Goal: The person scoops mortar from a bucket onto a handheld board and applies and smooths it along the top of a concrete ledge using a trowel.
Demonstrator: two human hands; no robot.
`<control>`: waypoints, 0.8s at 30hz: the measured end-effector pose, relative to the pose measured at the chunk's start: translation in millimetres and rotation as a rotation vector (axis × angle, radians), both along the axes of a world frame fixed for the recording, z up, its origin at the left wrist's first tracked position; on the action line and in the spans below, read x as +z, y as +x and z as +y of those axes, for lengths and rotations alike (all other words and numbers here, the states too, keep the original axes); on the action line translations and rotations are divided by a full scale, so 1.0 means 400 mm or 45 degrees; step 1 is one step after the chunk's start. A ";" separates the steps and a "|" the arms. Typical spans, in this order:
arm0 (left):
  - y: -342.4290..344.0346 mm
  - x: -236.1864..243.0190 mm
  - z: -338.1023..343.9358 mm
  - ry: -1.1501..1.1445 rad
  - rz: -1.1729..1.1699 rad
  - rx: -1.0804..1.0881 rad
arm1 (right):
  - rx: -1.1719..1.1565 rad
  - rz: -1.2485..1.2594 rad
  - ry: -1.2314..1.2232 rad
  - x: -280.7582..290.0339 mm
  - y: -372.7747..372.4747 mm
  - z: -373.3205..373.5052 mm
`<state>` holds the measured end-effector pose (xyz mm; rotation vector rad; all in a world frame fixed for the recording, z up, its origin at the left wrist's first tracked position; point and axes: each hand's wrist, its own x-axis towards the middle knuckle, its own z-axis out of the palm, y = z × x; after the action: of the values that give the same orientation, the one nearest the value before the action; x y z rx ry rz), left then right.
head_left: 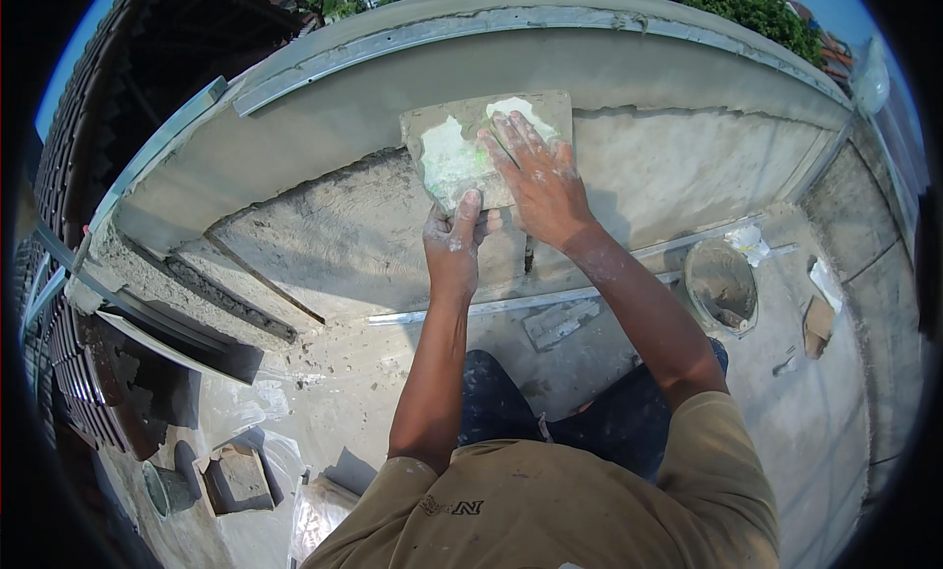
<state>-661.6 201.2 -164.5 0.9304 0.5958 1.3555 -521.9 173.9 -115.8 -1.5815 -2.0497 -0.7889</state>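
My left hand (455,233) grips the bottom edge of a flat, squarish board (442,156), thumb on its face; the board is smeared with grey material and has two pale white-green patches. My right hand (535,176) lies on the board's right part, fingers stretched over the upper white patch. Both hands are dusted white. The board is held up in front of a grey plastered wall (688,166) with a ragged crack line, and its top covers part of the wall's upper band.
A bucket (722,289) of grey material stands at the wall's foot on the right, near cardboard scraps (817,325). Long metal profiles (432,315) lie along the floor and wall top. At lower left are a small bucket (167,490), an open box (236,481) and plastic sheeting. A tiled roof borders the left.
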 end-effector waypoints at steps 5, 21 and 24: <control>0.141 0.136 0.079 0.268 -0.038 -0.102 | -0.119 0.035 0.207 0.116 0.127 0.062; 0.294 0.005 0.138 0.086 -0.177 -0.210 | -0.253 0.062 0.307 -0.027 0.265 0.120; 0.264 -0.118 0.098 -0.032 -0.040 -0.245 | -0.228 0.126 0.168 -0.152 0.252 0.082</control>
<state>-556.1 240.5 -211.8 0.9203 0.4858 1.1852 -421.2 206.9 -176.6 -1.7096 -1.7681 -0.8721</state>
